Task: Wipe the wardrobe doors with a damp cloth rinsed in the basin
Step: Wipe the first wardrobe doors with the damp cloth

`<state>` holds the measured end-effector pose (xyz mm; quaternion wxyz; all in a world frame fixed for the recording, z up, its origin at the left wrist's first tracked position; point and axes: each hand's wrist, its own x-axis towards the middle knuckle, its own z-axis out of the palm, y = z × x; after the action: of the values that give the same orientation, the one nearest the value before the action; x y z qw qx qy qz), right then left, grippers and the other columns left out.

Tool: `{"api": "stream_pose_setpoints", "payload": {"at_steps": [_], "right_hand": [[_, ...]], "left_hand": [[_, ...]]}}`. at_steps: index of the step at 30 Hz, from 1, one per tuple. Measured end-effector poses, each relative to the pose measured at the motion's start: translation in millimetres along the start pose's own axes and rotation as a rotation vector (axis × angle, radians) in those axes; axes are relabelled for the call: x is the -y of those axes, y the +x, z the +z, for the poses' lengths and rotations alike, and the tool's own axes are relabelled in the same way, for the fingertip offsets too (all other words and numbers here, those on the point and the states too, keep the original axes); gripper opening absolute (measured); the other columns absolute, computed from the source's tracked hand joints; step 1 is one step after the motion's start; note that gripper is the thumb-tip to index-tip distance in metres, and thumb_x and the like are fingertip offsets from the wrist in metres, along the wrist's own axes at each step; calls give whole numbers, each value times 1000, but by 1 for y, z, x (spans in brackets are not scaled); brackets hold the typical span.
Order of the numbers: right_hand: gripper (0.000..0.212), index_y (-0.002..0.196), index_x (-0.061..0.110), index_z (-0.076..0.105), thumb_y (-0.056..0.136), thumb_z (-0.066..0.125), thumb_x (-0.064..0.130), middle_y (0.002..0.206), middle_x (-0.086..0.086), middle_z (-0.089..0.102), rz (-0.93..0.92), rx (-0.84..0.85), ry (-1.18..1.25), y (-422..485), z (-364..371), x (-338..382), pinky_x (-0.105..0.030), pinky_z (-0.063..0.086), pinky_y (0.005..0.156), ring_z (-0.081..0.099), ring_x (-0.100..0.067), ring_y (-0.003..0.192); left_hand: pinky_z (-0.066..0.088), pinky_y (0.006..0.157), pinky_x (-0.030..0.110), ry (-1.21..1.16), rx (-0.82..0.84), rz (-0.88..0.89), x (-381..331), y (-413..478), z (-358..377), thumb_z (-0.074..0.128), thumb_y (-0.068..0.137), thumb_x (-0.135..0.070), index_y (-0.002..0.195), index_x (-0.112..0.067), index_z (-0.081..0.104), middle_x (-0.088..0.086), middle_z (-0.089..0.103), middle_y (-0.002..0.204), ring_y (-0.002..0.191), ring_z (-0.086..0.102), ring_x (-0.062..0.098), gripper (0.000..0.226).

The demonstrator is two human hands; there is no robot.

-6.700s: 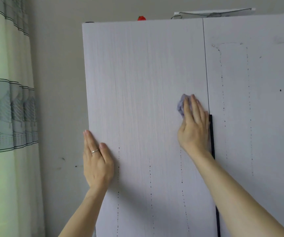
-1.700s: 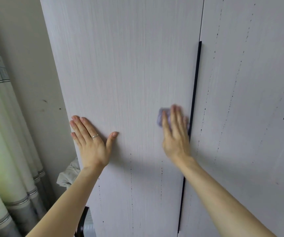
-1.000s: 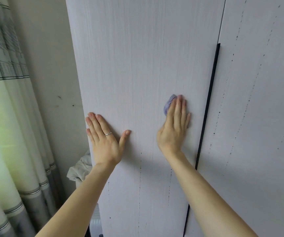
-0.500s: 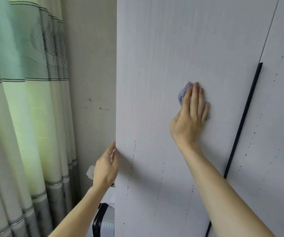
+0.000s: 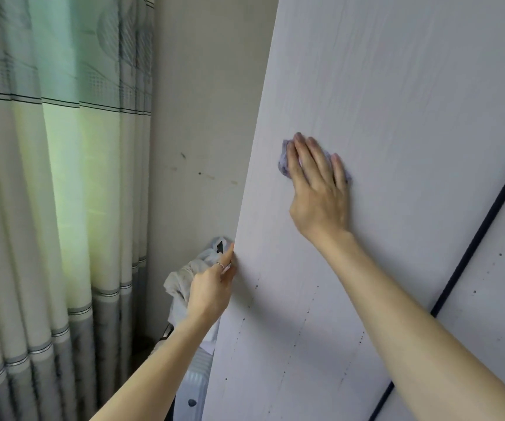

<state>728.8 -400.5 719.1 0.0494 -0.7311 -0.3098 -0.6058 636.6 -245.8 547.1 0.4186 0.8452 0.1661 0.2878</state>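
Right hand [image 5: 318,189], fingers flat & together, presses purple cloth [image 5: 283,161] on wardrobe door [image 5: 397,86]. Specks [image 5: 257,287] lie below it, nearer left hand [image 5: 211,287] at door's outer edge, grip unclear.

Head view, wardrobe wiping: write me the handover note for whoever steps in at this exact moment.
Right hand: flat, pressing the purple cloth against the left door, mid-panel.
Left hand: at that door's outer edge; grip unclear.
Done: the panel around and above the cloth looks speck-free.
Left: dark specks in lines lower on this door, then the right door past the black handle strip. Basin not in view.
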Motion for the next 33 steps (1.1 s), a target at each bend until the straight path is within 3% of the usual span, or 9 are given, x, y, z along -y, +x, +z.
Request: {"api": "stream_pose_setpoints", "payload": {"at_steps": [3, 7, 11, 18, 21, 26, 28, 30, 33], "right_hand": [[63, 153, 14, 38, 91, 35, 3, 160, 2, 33, -53, -14, -8, -18, 15, 21, -43, 24, 120, 30, -15, 149], [64, 151, 16, 42, 92, 22, 2, 160, 5, 34, -446, 262, -41, -112, 26, 48, -40, 28, 117, 29, -13, 148], [69, 150, 15, 43, 85, 27, 1, 158, 3, 37, -579, 333, -48, -81, 18, 39, -38, 17, 119, 32, -15, 147], [62, 154, 14, 36, 92, 33, 2, 162, 2, 30, -163, 89, -18, -4, 18, 52, -44, 20, 122, 27, -16, 150], [67, 153, 14, 37, 88, 35, 3, 162, 2, 29, -334, 223, -69, -101, 30, 65, -42, 20, 120, 24, -15, 150], [75, 153, 15, 37, 81, 36, -2, 161, 5, 30, -532, 548, -86, -208, 18, 57, -39, 13, 121, 14, -15, 153], [72, 153, 15, 36, 83, 35, -1, 161, 3, 30, -432, 487, -77, -182, 10, 49, -41, 16, 119, 24, -16, 150], [70, 152, 13, 39, 83, 37, -3, 160, -1, 32, -148, 314, -74, -137, 3, 37, -47, 21, 118, 30, -19, 148], [72, 152, 7, 38, 82, 41, -9, 161, -5, 30, 164, 109, -67, -84, -4, 16, -51, 18, 120, 27, -23, 150]], "left_hand": [[58, 71, 41, 1, 21, 7, 4, 2, -5, 51, 104, -31, 133, -75, 32, -6, 73, 97, 81, 66, 23, 56], [53, 91, 36, -20, 55, 24, 12, 2, -12, 56, 100, -40, 133, -69, 41, -20, 69, 121, 108, 67, 11, 46], [54, 76, 27, -95, 106, -20, 30, 1, -22, 62, 97, -35, 122, -41, 70, -17, 76, 102, 88, 71, 6, 26], [52, 94, 31, -196, 80, -69, 38, -1, -19, 74, 90, -35, 110, -36, 76, -18, 75, 98, 108, 66, 6, 20], [54, 96, 30, -290, 86, -64, 42, -9, -15, 74, 90, -33, 111, -44, 72, -28, 72, 102, 100, 70, 3, 23], [55, 88, 35, -118, 150, 80, 53, -23, -11, 62, 98, -20, 143, -42, 47, 0, 77, 105, 86, 67, 15, 53], [55, 87, 37, 43, 79, 252, 57, -26, -8, 61, 96, -17, 153, -39, 34, 2, 66, 132, 108, 65, 22, 66], [47, 104, 42, 124, -37, 455, 61, -25, -2, 63, 92, -12, 160, -23, 23, 1, 34, 162, 139, 46, 25, 80], [19, 122, 49, 247, -35, 600, 58, -19, 7, 64, 89, -13, 161, -11, 14, 2, 9, 169, 156, 9, 18, 87]]}}
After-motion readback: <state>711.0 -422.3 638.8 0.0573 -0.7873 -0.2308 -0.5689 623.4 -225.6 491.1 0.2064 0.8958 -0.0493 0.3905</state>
